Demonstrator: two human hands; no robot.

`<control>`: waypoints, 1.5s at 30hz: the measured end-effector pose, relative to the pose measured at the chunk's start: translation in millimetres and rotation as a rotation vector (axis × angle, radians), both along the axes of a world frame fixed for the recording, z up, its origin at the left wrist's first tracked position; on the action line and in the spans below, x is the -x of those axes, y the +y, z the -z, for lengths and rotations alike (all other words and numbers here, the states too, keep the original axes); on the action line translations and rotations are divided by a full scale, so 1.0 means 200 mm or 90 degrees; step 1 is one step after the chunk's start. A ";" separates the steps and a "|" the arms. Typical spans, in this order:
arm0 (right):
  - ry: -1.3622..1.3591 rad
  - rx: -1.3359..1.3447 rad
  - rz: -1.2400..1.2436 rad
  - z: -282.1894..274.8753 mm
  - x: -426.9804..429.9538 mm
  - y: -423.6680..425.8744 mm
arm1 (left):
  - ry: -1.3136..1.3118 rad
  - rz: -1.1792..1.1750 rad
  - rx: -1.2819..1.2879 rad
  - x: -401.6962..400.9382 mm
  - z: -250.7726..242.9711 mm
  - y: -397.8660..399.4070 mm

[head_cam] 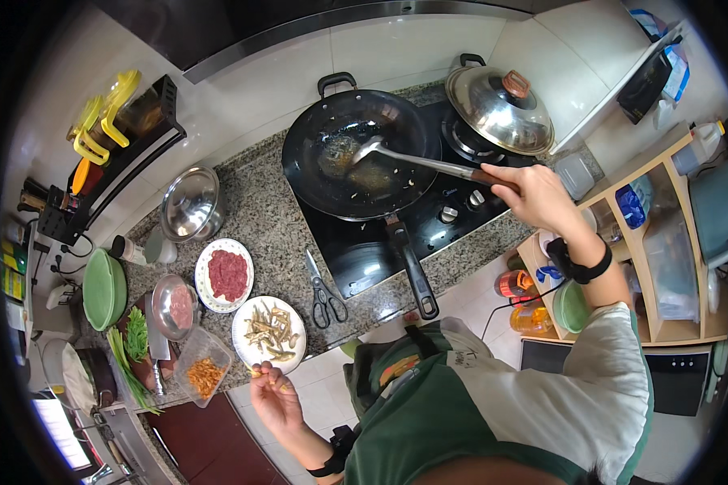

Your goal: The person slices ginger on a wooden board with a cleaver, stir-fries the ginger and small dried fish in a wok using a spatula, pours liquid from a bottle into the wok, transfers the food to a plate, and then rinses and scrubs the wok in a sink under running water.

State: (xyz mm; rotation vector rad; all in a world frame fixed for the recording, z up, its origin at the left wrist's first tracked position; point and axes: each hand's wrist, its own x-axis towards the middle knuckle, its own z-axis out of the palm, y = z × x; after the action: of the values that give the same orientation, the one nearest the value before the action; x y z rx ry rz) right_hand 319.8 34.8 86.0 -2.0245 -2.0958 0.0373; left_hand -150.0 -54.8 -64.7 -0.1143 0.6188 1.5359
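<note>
My right hand (537,195) grips the wooden handle of a metal cooking spatula (421,162), whose head rests inside a black wok (346,176) on the gas hob (364,260). Oil and small bits lie in the wok. My left hand (274,394) is raised beside a white plate (300,321) of small brownish fried fish (273,333), fingertips pinched on small yellowish pieces that I cannot identify. Left of that plate stand a plate of minced red meat (227,276) and a clear plastic tub of orange-brown bits (205,377). Scissors (326,297) lie on the granite worktop.
A lidded pan (500,112) sits on the back right burner. The wok's long handle (412,273) juts over the worktop edge. At left are a cleaver (158,327), green onions (121,364), a metal bowl of meat (176,308), a green basin (104,290) and a steel bowl (193,203).
</note>
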 end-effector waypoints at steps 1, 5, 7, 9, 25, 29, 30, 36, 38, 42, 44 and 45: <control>-0.003 0.009 0.002 -0.04 -0.01 -0.02 | 0.011 -0.013 0.000 0.03 0.01 -0.02; -0.027 0.087 0.074 -0.25 -0.02 -0.18 | 0.035 -0.045 0.049 0.14 0.07 -0.11; -0.030 0.112 0.072 -0.27 -0.04 -0.24 | 0.052 -0.058 0.062 0.17 0.09 -0.12; -0.023 0.102 0.054 -0.24 -0.01 -0.25 | 0.047 -0.052 0.060 0.18 0.09 -0.13; -0.024 0.053 0.004 -0.11 0.20 -0.06 | 0.009 -0.034 0.051 0.27 0.12 -0.11; -0.023 0.012 0.017 0.00 0.19 0.05 | -0.074 0.004 0.057 0.24 0.08 -0.06; -0.028 0.026 0.023 -0.02 0.19 0.05 | -0.064 -0.004 0.048 0.24 0.07 -0.06; -0.051 0.101 0.047 -0.17 0.19 -0.02 | 0.003 -0.042 0.073 0.24 0.11 -0.06; -0.019 0.032 0.006 -0.08 0.20 0.02 | 0.006 -0.032 0.087 0.21 0.11 -0.04; 0.068 0.018 0.064 0.01 0.18 0.12 | -0.034 0.004 0.106 0.15 0.11 0.00; 0.138 0.051 0.108 0.00 0.15 0.16 | -0.011 0.006 0.106 0.14 0.13 0.00; 0.178 0.057 0.116 0.01 0.10 0.17 | -0.013 0.009 0.110 0.12 0.15 0.00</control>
State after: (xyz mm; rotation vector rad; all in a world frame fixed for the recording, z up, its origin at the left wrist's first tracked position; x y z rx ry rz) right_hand 300.5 68.8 83.4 -2.1121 -1.7640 0.3672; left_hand -174.7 -54.9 -94.5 -0.2563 0.7343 1.4651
